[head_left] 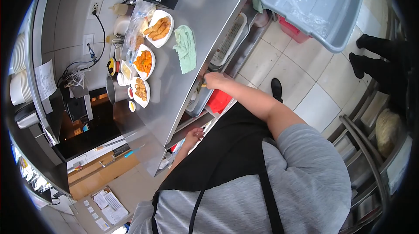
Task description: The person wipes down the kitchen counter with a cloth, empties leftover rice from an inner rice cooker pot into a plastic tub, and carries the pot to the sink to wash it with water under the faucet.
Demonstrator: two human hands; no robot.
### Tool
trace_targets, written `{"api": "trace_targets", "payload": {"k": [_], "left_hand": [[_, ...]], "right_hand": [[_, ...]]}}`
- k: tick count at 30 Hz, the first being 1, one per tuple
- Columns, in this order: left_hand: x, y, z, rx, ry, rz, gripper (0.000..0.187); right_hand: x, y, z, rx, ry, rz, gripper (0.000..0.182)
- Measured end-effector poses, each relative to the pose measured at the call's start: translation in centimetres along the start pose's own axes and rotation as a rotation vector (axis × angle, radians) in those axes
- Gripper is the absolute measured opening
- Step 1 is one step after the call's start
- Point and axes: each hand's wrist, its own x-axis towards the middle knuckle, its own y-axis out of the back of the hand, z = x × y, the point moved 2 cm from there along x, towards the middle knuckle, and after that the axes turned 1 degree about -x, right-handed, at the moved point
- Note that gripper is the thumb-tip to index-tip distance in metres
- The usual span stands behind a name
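Observation:
My right hand (213,80) reaches under the edge of the steel counter (183,94), over a grey tray (200,103) on the lower shelf. Its fingers are closed, and a small yellowish bit shows by them; what it is I cannot make out. Lower down, my left hand (195,135) hangs beside the shelf with loosely bent fingers and nothing visible in it. A red plastic item (220,101) lies close to my right forearm. On the counter are a plate of fried rolls (159,29), a plate of orange-sauced pieces (143,61) and a plate of browned pieces (141,92).
A green cloth (185,49) lies on the counter near small sauce cups (130,93). A white basket (231,35) sits on the under-shelf. A large grey tub (314,7) stands right, above a red container (293,31). Another person's dark-clothed legs (379,59) are at far right.

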Motion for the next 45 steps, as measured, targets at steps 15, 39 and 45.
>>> {"api": "trace_targets", "payload": {"k": [15,39,45], "left_hand": [[0.3,3.5,-3.0,0.13,-0.03,-0.002,0.015],[6.9,-3.2,11.5,0.079,-0.463,-0.395,0.012],[7.5,-10.2,23.9,0.261,-0.527,-0.186,0.004]], "right_hand": [[-1.2,-2.7,-0.2,0.031,-0.03,0.074,0.046],[-15.6,-1.7,12.4,0.118,-0.337,0.655,0.02],[-30.2,2.6,16.2,-0.051,-0.369,0.868,0.014]]}}
